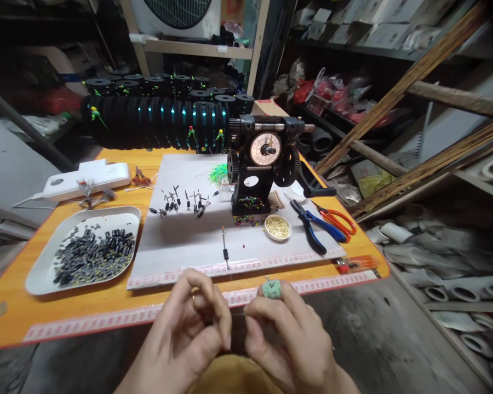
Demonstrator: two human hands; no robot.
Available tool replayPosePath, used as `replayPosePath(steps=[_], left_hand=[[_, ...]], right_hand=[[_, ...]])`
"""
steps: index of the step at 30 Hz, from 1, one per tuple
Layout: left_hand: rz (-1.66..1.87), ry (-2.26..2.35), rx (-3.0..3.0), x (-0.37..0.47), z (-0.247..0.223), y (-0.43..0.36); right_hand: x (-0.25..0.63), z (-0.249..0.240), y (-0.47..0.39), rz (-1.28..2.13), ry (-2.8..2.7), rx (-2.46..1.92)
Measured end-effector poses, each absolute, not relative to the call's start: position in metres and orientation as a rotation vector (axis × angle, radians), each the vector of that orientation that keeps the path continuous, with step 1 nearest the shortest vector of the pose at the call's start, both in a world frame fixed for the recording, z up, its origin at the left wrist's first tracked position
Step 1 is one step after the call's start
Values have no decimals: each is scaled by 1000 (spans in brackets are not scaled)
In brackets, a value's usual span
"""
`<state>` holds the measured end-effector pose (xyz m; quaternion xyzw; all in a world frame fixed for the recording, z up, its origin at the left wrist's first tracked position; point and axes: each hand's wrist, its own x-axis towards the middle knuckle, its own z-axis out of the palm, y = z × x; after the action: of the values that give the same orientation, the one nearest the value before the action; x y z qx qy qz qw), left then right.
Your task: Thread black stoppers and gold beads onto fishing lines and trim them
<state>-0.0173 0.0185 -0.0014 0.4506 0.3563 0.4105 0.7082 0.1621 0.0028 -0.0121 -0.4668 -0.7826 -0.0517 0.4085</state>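
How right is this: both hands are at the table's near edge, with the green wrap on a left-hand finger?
Not quite: the green wrap is on a finger of the right hand, not the left hand, as the head view shows. Both are at the near edge of the table.

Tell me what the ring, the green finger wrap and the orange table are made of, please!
The ring looks like polished metal: gold-coloured, with a shine. The green finger wrap may be cloth or soft bandage: matte, with dark marks. The table seems smooth wood, or a printed copy: grain streaks show.
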Motion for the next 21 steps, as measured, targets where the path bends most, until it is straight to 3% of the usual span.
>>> replayPosePath(steps=[3,7,21], left_hand=[[912,1046,1503,-20,-3,23],[880,1008,2053,-26,-4,34],[947,1347,2346,-22,-18,64]], right_hand=[[167,-7,6,-99,-1960,-1184],[173,-6,10,-5,-1975,-1169],[174,-27,43,99,-2012,-1389]])
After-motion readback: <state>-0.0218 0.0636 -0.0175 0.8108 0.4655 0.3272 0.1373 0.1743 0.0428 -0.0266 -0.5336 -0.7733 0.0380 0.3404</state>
